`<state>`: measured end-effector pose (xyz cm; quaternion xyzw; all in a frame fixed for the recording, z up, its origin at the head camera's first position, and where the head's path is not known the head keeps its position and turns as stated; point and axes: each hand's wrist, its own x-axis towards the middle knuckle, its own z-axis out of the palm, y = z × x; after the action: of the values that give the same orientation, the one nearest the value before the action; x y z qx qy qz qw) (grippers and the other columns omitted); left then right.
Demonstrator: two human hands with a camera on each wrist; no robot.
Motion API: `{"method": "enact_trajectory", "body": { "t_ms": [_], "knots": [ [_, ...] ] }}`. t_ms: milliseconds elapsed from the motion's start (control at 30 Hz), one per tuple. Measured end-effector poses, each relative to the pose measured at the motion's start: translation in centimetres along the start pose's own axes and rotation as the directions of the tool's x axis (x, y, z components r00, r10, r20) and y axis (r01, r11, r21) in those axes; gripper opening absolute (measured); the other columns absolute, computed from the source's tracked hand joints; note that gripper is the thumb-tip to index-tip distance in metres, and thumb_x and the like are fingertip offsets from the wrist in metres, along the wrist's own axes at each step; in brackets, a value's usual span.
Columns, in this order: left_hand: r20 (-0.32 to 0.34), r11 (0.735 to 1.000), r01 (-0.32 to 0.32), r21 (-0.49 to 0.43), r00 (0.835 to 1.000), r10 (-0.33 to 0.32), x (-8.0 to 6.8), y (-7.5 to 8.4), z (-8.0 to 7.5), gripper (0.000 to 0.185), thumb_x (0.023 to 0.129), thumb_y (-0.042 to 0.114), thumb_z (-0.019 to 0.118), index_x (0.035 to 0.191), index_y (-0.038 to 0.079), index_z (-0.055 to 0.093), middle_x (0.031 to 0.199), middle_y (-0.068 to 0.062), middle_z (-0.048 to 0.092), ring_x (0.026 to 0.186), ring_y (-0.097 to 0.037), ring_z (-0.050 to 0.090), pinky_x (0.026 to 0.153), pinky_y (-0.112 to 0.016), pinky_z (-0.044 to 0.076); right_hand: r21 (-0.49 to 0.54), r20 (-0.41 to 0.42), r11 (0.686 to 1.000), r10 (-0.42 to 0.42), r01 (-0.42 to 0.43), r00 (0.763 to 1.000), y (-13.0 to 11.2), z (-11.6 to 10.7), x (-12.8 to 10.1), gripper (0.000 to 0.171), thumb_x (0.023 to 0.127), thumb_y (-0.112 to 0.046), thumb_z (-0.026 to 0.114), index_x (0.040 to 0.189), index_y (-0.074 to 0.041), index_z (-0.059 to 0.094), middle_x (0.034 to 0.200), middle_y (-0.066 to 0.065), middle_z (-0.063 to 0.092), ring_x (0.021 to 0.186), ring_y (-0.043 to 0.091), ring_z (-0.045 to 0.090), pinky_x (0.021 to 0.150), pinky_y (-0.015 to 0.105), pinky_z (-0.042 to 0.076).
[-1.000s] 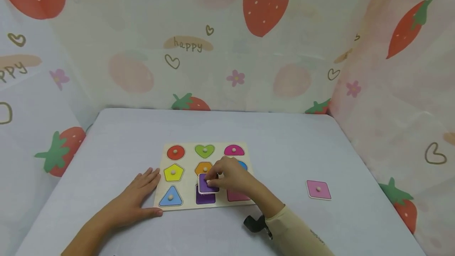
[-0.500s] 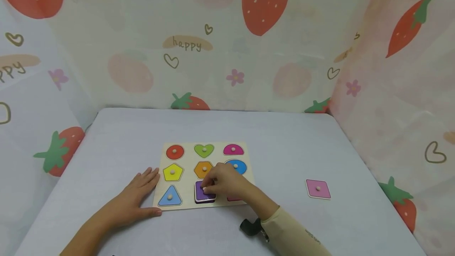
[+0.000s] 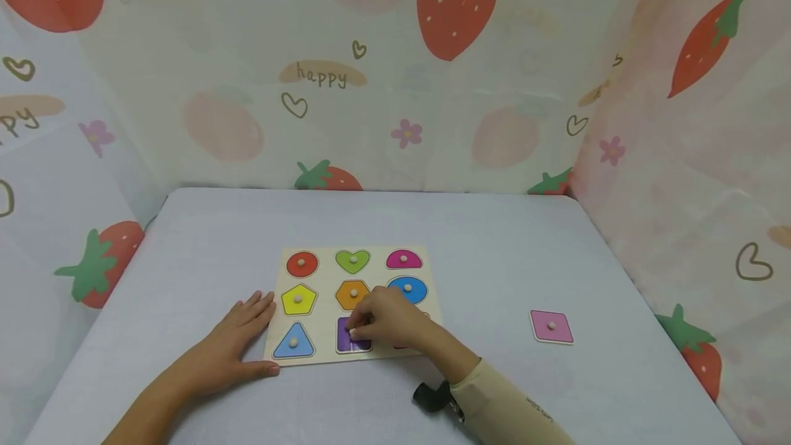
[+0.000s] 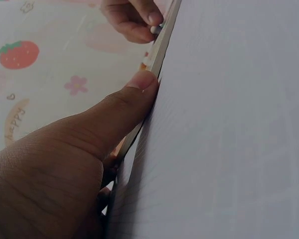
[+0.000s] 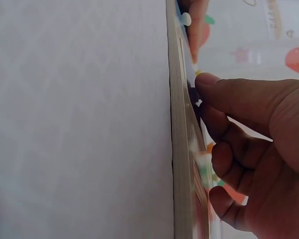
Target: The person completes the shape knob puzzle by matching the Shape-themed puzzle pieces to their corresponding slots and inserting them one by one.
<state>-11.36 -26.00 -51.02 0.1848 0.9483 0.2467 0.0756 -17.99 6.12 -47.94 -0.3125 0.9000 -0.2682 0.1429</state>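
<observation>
A pale wooden knob puzzle board [image 3: 327, 356] lies on the white table. My right hand [image 3: 394, 321] pinches the small knob of a purple square puzzle piece [image 3: 343, 343] between thumb and index finger. The piece lies in line with its place in the board's front row; whether it is fully seated I cannot tell. My left hand [image 3: 231, 345] lies flat on the table at the board's left side, its thumb [image 4: 139, 89] and fingertips touching the edge. A pink parallelogram piece [image 3: 552, 327] lies alone to the right. My right hand partly hides the board's front right corner.
Several knobbed pieces sit in the board, among them a red circle [image 3: 302, 264], a green heart [image 3: 353, 261], a blue oval [image 3: 410, 290] and a light blue triangle [image 3: 293, 342]. A black wrist device [image 3: 432, 397] sits near the right sleeve. Strawberry-print walls [image 3: 346, 122] surround the table.
My right hand has lowered the purple square piece toward the front and slightly left, from above its matching space into line with it. My left hand stays at the board's edge.
</observation>
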Motion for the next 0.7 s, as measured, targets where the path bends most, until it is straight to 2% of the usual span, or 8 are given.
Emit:
{"method": "enact_trajectory", "body": {
  "t_ms": [167, 400, 567, 700],
  "knots": [
    [-0.001, 1.0, 0.004, 0.0, 1.0, -0.004, -0.1, 0.0, 0.0, 0.117, 0.073, 0.075, 0.074, 0.161, 0.01, 0.032, 0.171, -0.005, 0.024, 0.159, -0.033, 0.01, 0.127, -0.027, -0.006, 0.004, 0.0, 1.0, 0.019, -0.019, 1.0, 0.0, 0.1, -0.1, 0.007, 0.089, -0.03, 0.082, 0.094, -0.026, 0.082, 0.074, -0.021, 0.064, 0.081, 0.001, 0.055, 0.071, 0.018, 0.049],
    [-0.009, 1.0, -0.014, 0.008, 1.0, 0.014, -0.1, -0.3, 0.1, 0.117, 0.074, 0.076, 0.073, 0.161, 0.008, 0.032, 0.171, -0.006, 0.024, 0.159, -0.033, 0.011, 0.121, -0.015, -0.012, 0.017, 0.003, 1.0, 0.024, -0.024, 1.0, 0.0, 0.2, 0.0, 0.007, 0.09, -0.03, 0.081, 0.095, -0.025, 0.082, 0.074, -0.022, 0.065, 0.079, 0.0, 0.056, 0.07, 0.017, 0.05],
    [-0.01, 1.0, -0.011, -0.002, 1.0, 0.011, 0.0, -0.3, 0.2, 0.117, 0.074, 0.077, 0.073, 0.161, 0.01, 0.032, 0.171, -0.005, 0.023, 0.159, -0.033, 0.01, 0.123, -0.019, -0.01, 0.049, 0.02, 0.998, 0.024, -0.024, 1.0, 0.0, -0.2, 0.0, 0.008, 0.089, -0.029, 0.082, 0.096, -0.025, 0.082, 0.075, -0.022, 0.067, 0.078, 0.0, 0.058, 0.069, 0.018, 0.051],
    [-0.004, 1.0, -0.004, -0.005, 1.0, 0.004, 0.0, -0.3, 0.1, 0.117, 0.074, 0.077, 0.072, 0.161, 0.011, 0.032, 0.171, -0.004, 0.022, 0.159, -0.032, 0.009, 0.122, -0.017, -0.011, 0.065, 0.005, 0.997, 0.034, -0.035, 0.999, 0.1, -1.1, 0.0, 0.011, 0.087, -0.029, 0.084, 0.097, -0.025, 0.082, 0.079, -0.022, 0.068, 0.084, 0.002, 0.059, 0.073, 0.02, 0.052]
  ]
}}
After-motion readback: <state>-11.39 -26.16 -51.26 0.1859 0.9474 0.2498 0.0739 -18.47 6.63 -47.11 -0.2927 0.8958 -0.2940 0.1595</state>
